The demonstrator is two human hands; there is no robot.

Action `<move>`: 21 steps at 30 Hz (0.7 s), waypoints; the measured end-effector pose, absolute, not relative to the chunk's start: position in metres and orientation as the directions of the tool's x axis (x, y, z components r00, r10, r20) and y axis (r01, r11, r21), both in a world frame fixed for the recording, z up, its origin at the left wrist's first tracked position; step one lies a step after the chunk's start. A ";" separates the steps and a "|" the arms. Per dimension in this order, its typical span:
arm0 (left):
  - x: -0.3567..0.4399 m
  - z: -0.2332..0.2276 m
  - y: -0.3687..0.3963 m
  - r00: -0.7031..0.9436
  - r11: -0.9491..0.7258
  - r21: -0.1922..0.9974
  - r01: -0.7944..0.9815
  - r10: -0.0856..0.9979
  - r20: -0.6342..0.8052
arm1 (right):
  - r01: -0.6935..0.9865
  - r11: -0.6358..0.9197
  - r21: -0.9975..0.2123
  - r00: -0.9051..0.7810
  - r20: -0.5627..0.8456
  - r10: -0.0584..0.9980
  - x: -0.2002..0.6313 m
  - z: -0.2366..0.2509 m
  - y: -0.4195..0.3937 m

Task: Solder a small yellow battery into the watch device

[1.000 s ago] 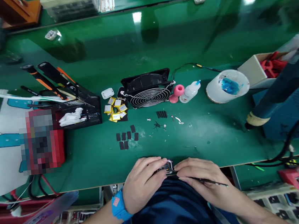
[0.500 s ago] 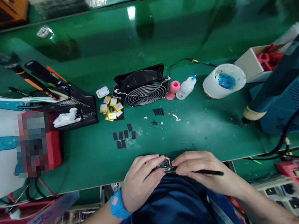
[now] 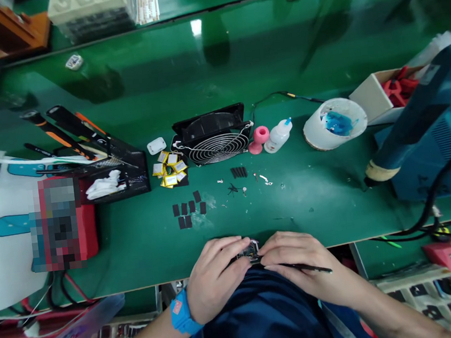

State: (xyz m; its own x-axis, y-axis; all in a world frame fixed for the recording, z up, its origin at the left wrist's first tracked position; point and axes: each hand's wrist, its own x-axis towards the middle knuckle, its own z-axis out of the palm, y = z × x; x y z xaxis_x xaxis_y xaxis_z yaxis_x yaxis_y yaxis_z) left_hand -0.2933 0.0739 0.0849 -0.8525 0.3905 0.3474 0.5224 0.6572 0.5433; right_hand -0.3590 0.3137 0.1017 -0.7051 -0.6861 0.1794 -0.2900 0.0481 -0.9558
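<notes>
At the table's front edge, my left hand (image 3: 219,274) grips a small electronic device (image 3: 249,250) with its circuit board exposed. A blue band circles that wrist. My right hand (image 3: 295,258) is closed on a slim black tool, probably tweezers (image 3: 310,268). Its rear end sticks out to the right, and its tip points at the device, mostly behind my fingers. Beyond my hands lie several black pads (image 3: 184,209), a row of black strips (image 3: 239,172) and some tiny loose parts (image 3: 233,188).
A black fan (image 3: 214,138) stands at the back beside yellow-edged battery cells (image 3: 170,169), a pink holder (image 3: 258,139) and a dropper bottle (image 3: 278,136). To the right are a white tub (image 3: 314,134) and a blue machine (image 3: 430,163). Leftward sit a tool holder (image 3: 135,170) and a red meter (image 3: 89,231).
The view has shifted slightly. My right hand and the black tool have turned a little, the tool's rear end now lower and further left. Both hands keep their hold.
</notes>
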 end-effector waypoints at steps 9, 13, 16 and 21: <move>-0.295 0.086 0.075 -0.832 0.647 0.523 0.555 0.408 0.377 | -0.319 0.062 -0.946 -0.722 0.200 -0.662 -0.353 0.099 0.316; -0.296 0.085 0.075 -0.835 0.643 0.534 0.549 0.397 0.381 | -0.247 0.057 -0.967 -0.727 0.146 -0.671 -0.358 0.104 0.321; -0.295 0.084 0.075 -0.834 0.641 0.536 0.550 0.394 0.386 | -0.242 0.074 -0.967 -0.708 0.124 -0.695 -0.360 0.106 0.322; -0.294 0.082 0.075 -0.833 0.634 0.542 0.552 0.399 0.383 | -0.265 0.085 -0.960 -0.685 0.126 -0.717 -0.362 0.105 0.322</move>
